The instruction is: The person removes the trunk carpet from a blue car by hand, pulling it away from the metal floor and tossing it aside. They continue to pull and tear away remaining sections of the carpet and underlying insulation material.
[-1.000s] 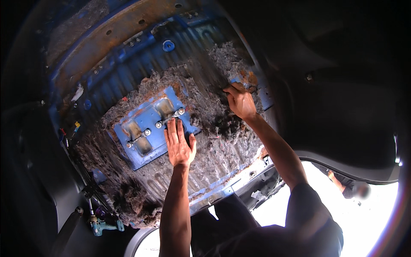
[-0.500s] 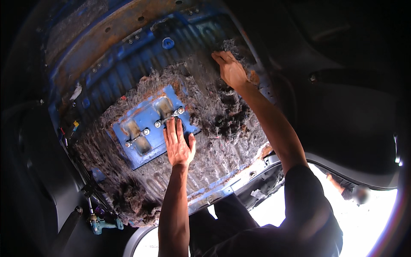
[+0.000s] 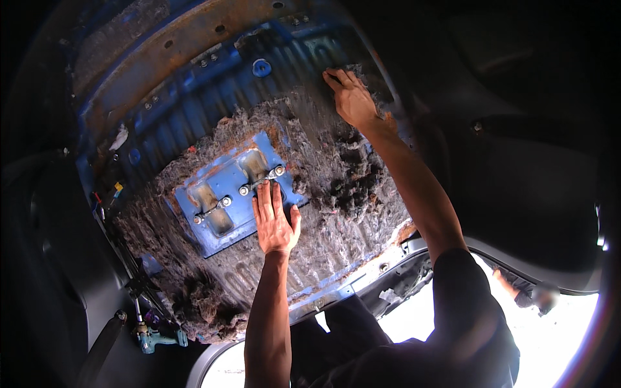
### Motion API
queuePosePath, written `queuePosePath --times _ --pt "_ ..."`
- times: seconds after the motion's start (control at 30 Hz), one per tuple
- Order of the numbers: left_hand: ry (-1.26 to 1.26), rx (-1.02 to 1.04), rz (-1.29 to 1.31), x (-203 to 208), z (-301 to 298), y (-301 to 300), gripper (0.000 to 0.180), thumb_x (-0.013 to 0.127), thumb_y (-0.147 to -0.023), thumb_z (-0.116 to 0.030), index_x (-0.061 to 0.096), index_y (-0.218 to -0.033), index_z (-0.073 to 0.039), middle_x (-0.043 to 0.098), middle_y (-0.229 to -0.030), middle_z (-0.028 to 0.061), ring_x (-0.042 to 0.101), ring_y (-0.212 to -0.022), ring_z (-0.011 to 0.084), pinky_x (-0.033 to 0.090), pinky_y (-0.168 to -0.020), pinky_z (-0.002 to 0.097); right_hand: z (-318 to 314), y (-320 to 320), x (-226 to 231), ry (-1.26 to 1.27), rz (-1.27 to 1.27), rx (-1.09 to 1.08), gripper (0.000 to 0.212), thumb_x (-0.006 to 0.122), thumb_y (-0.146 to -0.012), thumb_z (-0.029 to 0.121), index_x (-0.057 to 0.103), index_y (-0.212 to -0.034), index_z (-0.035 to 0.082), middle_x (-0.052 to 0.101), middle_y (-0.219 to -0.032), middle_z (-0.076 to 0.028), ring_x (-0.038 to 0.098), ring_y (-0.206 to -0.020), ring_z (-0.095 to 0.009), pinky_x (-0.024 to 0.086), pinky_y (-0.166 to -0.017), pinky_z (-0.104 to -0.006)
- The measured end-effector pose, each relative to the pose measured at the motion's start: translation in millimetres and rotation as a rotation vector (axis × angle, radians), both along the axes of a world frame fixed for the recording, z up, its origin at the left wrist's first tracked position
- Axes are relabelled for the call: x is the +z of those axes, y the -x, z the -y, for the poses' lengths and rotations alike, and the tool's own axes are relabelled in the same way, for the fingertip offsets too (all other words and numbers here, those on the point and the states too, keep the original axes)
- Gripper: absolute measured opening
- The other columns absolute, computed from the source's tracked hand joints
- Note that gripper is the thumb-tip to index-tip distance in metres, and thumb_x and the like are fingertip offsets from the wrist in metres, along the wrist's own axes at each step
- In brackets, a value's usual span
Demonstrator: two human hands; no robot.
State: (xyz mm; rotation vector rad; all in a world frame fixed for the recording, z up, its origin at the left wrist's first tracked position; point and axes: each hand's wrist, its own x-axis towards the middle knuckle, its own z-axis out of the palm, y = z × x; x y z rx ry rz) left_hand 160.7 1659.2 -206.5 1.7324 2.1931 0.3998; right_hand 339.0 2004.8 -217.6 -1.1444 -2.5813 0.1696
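My left hand [image 3: 277,223] lies flat with its fingers spread on a blue metal plate [image 3: 236,236] that has two recessed pockets, each crossed by a bolted bar. My fingertips reach the bar of the right pocket. Torn grey fibrous padding [image 3: 323,239] surrounds the plate. Further away to the right, my right hand [image 3: 354,103] is over the ragged far edge of the padding, beside the ribbed blue floor metal. Its fingers are slightly bent and apart, and I see nothing held in them. A grey tuft of fibre shows just past the fingertips.
A teal cordless power tool [image 3: 158,339] rests at the lower left. Cables with a yellow connector [image 3: 117,189] run along the left side. Dark trim panels [image 3: 537,187] flank the floor. A rusty cross-section [image 3: 187,35] rises at the far end. Another person's arm [image 3: 510,284] shows outside.
My right hand's fingers have loosened and spread from a more curled pose. The left hand stays on the plate. The whole view has shifted slightly.
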Motion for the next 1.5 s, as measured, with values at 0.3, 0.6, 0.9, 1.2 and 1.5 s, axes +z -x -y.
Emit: queuePosePath --times 0.3,0.6,0.9,1.2,1.5 --pt "-0.003 0.002 0.002 1.0 -2.3 -0.2 0.081 0.064 -0.107 -0.035 0.033 -0.175 -0.004 0.029 -0.182 0.0221 0.029 -0.169 0.0416 0.023 -0.139 0.0604 37.7 -42.1 -4.3 0.059 0.008 0.072 0.053 0.069 -0.090 -0.004 0.074 -0.142 0.003 0.067 -0.137 -0.007 0.064 -0.129 -0.030 0.059 -0.110 -0.0441" --pt "0.022 0.005 0.001 0.5 -0.9 0.7 0.083 0.062 -0.109 -0.039 0.029 -0.177 -0.006 0.027 -0.183 0.0204 0.027 -0.170 0.0409 0.022 -0.140 0.0594 13.2 -19.2 25.6 0.122 -0.216 0.072 0.052 0.062 -0.090 -0.008 0.074 -0.140 0.003 0.067 -0.142 -0.014 0.064 -0.130 -0.036 0.056 -0.113 -0.0487" --pt "-0.005 0.003 -0.011 -0.5 0.2 -1.2 0.083 0.062 -0.108 -0.038 0.029 -0.177 -0.004 0.027 -0.183 0.0206 0.026 -0.170 0.0415 0.022 -0.140 0.0598 23.8 -20.2 -3.8 0.068 -0.165 0.024 0.040 0.065 -0.097 -0.001 0.080 -0.133 0.002 0.074 -0.135 -0.010 0.066 -0.127 -0.031 0.056 -0.114 -0.0448" --pt "0.001 0.000 -0.001 -0.3 -1.2 -1.9 0.081 0.063 -0.107 -0.034 0.032 -0.176 -0.004 0.028 -0.183 0.0219 0.026 -0.170 0.0419 0.022 -0.139 0.0606 4.3 -12.7 14.3 0.212 -0.191 0.045 0.053 0.061 -0.095 -0.005 0.073 -0.145 0.005 0.069 -0.149 -0.013 0.068 -0.128 -0.034 0.054 -0.119 -0.0453" --pt "0.019 -0.002 -0.023 1.1 -2.6 -1.7 0.081 0.063 -0.107 -0.035 0.032 -0.175 -0.005 0.029 -0.182 0.0219 0.027 -0.170 0.0422 0.023 -0.139 0.0611 61.1 -50.4 1.9 0.154 -0.158 0.075 0.050 0.064 -0.093 -0.008 0.078 -0.139 0.003 0.074 -0.138 -0.013 0.069 -0.123 -0.034 0.058 -0.110 -0.0479"
